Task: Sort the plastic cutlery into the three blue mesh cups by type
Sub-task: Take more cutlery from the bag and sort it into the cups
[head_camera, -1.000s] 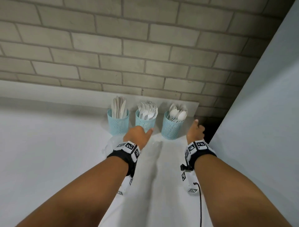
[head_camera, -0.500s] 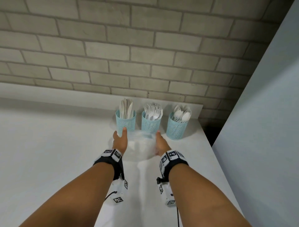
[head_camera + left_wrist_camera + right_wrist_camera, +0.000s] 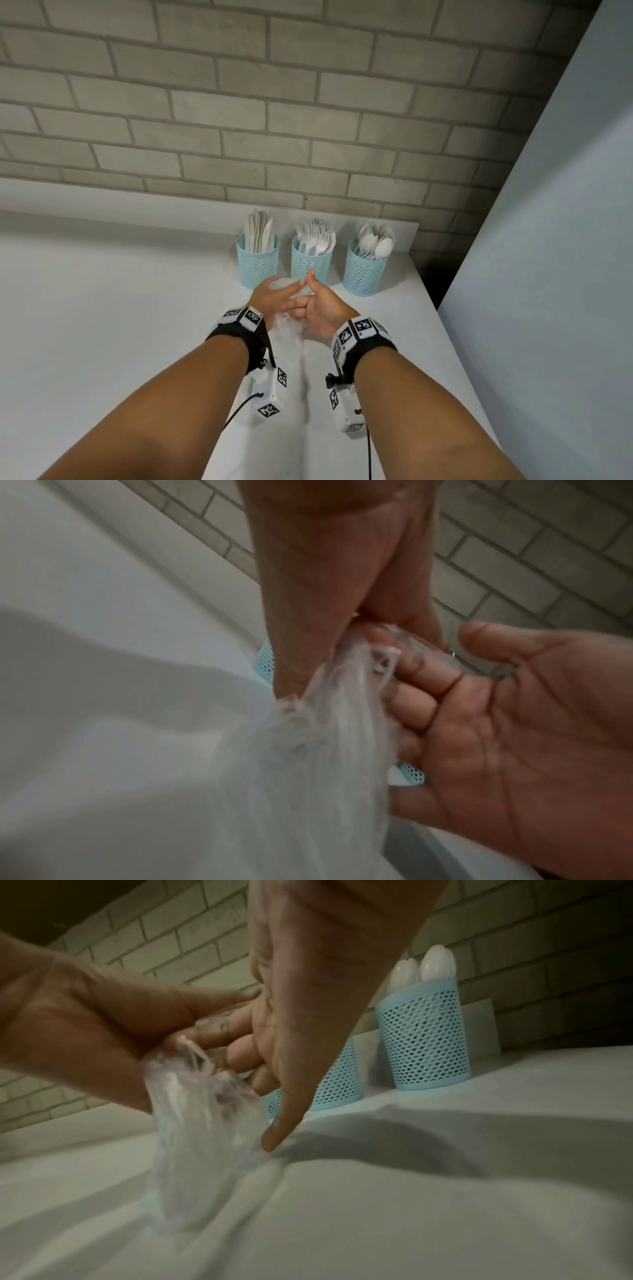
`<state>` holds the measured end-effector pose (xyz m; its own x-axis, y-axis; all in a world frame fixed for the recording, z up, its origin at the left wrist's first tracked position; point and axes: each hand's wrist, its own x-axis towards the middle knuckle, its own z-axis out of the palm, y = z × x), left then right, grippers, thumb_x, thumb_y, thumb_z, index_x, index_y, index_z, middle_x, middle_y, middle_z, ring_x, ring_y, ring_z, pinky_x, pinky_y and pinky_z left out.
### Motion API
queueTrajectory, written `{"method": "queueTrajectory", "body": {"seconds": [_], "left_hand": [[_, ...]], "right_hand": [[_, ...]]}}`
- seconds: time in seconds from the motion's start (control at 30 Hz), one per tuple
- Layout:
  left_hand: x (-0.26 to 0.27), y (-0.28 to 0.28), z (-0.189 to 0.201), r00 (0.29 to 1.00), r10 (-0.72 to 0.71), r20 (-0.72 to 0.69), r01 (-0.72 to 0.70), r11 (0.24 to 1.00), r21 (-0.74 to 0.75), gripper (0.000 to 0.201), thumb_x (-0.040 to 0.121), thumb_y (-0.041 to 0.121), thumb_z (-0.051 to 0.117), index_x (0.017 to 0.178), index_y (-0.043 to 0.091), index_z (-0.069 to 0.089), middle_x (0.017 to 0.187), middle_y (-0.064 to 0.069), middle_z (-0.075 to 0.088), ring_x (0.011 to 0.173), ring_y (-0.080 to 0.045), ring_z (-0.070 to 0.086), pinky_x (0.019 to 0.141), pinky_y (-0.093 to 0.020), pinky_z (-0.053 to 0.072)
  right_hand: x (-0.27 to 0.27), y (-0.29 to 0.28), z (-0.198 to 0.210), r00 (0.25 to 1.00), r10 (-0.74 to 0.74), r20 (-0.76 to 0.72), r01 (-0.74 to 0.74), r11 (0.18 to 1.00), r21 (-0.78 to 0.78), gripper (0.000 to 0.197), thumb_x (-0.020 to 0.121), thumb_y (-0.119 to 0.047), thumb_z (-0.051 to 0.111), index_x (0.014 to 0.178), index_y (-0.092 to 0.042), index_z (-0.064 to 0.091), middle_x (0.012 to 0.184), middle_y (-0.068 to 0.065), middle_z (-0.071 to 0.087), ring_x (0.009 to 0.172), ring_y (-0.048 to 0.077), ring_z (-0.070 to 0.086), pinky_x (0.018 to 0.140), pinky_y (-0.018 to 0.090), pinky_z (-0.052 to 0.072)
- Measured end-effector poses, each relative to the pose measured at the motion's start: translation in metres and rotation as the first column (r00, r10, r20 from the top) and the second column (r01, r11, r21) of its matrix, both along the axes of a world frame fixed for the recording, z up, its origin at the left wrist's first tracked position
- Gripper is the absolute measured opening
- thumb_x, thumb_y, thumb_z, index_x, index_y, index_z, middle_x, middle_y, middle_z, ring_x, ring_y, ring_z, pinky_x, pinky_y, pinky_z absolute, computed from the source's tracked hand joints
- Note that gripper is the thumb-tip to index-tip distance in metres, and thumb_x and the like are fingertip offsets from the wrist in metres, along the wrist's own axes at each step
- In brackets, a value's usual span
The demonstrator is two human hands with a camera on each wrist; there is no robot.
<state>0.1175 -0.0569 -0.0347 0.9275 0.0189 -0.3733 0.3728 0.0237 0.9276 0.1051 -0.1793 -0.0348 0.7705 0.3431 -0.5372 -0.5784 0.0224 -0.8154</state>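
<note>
— Which stage of the job?

— Past the sorting, by the look of it. Lined up against the wall point(image 3: 308, 102), three cups point(image 3: 310, 265): knives point(image 3: 259, 229) in the left one, forks point(image 3: 315, 233) in the middle, spoons point(image 3: 375, 240) on the right. No loose cutlery in sight on the counter point(image 3: 102, 325).

— And the hands?

— Meeting just in front of the middle cup, over a clear bag point(image 3: 205, 1123). Left hand point(image 3: 269, 298): thumb and fingers pinching the bunched plastic. Right hand point(image 3: 323, 310): three fingers curled into the same bunch, forefinger straight and pointing down at the counter, thumb raised.

— Anything left in the bag?

— Looks empty. Cannot say for sure through the crumpled film.

— Next move?

— Most likely tidying away. Calls for gathering the trailing film into one fist, then lifting it clear without brushing the cups so close behind. Thin, slippery stuff, so needs a firm pinch, not a loose hold.
</note>
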Motion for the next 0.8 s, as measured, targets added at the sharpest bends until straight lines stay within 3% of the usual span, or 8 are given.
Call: {"method": "queueTrajectory", "body": {"seconds": [0.07,0.13,0.23,0.33,0.47,0.57,0.7,0.8], "left_hand": [[0.0,0.002,-0.007,0.999,0.032,0.042,-0.033,0.999,0.002,0.057,0.072,0.038,0.078,0.117,0.006,0.062,0.113,-0.018,0.066,0.1,-0.029,0.065,0.091,-0.041,0.052],[0.003,0.002,-0.011,0.981,0.167,0.094,-0.164,0.986,-0.036,0.048,0.068,0.033,0.082,0.106,0.007,0.067,0.105,-0.012,0.069,0.097,-0.026,0.065,0.092,-0.039,0.051],[0.0,-0.006,0.001,0.954,0.123,0.272,-0.149,0.986,0.079,0.014,0.076,0.035,0.072,0.076,0.022,0.069,0.085,-0.002,0.068,0.088,-0.022,0.063,0.09,-0.035,0.049],[-0.006,-0.014,0.009,0.946,0.104,0.307,-0.128,0.99,0.059,0.02,0.081,0.035,0.069,0.083,0.015,0.068,0.082,-0.005,0.068,0.081,-0.022,0.062,0.08,-0.031,0.049],[-0.007,-0.024,0.005,0.926,0.144,0.349,-0.189,0.977,0.1,0.041,0.082,0.043,0.067,0.069,0.004,0.066,0.057,-0.002,0.062,0.053,-0.012,0.058,0.051,-0.016,0.044],[-0.003,-0.024,0.004,0.925,0.188,0.329,-0.222,0.973,0.067,0.048,0.079,0.05,0.066,0.077,0.002,0.07,0.073,-0.012,0.069,0.065,-0.018,0.063,0.065,-0.023,0.047],[0.004,-0.02,0.007,0.908,0.192,0.373,-0.274,0.944,0.183,0.044,0.085,0.043,0.062,0.072,0.002,0.064,0.072,-0.01,0.061,0.068,-0.022,0.055,0.069,-0.028,0.041],[0.001,-0.025,0.013,0.889,0.228,0.398,-0.374,0.862,0.342,0.038,0.089,0.026,0.06,0.064,0.006,0.041,0.079,-0.011,0.051,0.073,-0.022,0.045,0.068,-0.025,0.03]], "right_hand": [[0.005,-0.004,-0.003,0.998,-0.052,0.022,0.053,0.998,-0.021,0.083,0.088,-0.073,0.014,0.076,-0.006,0.063,0.072,0.005,0.068,0.063,0.017,0.062,0.065,0.031,0.041],[0.009,-0.008,-0.005,0.982,-0.185,0.038,0.188,0.977,-0.101,0.077,0.093,-0.065,0.014,0.075,-0.007,0.06,0.079,0.009,0.065,0.071,0.021,0.058,0.068,0.035,0.046],[0.01,-0.009,-0.007,0.989,-0.144,-0.019,0.137,0.972,-0.192,0.073,0.09,-0.069,0.022,0.105,-0.005,0.053,0.096,0.016,0.058,0.079,0.031,0.061,0.066,0.044,0.055],[0.009,0.001,0.0,0.996,-0.066,-0.066,0.058,0.993,-0.104,0.073,0.089,-0.066,0.033,0.133,-0.009,0.043,0.112,0.019,0.057,0.085,0.035,0.062,0.064,0.042,0.054],[0.033,0.01,0.006,0.946,-0.325,-0.003,0.325,0.944,0.057,0.079,0.078,-0.077,0.039,0.117,-0.011,0.059,0.115,0.014,0.064,0.104,0.031,0.059,0.094,0.044,0.046],[0.032,0.017,0.017,0.943,-0.264,0.205,0.276,0.96,-0.035,0.08,0.085,-0.072,0.028,0.095,-0.006,0.071,0.104,0.014,0.07,0.108,0.03,0.062,0.102,0.042,0.043],[0.025,0.019,0.023,0.905,-0.197,0.377,0.287,0.937,-0.2,0.059,0.099,-0.051,0.026,0.133,-0.009,0.049,0.132,0.014,0.055,0.12,0.028,0.054,0.103,0.04,0.043],[0.023,0.018,0.024,0.946,-0.166,0.278,0.235,0.942,-0.24,0.055,0.096,-0.054,0.027,0.132,-0.017,0.046,0.129,0.011,0.054,0.114,0.033,0.055,0.085,0.045,0.05]]}}
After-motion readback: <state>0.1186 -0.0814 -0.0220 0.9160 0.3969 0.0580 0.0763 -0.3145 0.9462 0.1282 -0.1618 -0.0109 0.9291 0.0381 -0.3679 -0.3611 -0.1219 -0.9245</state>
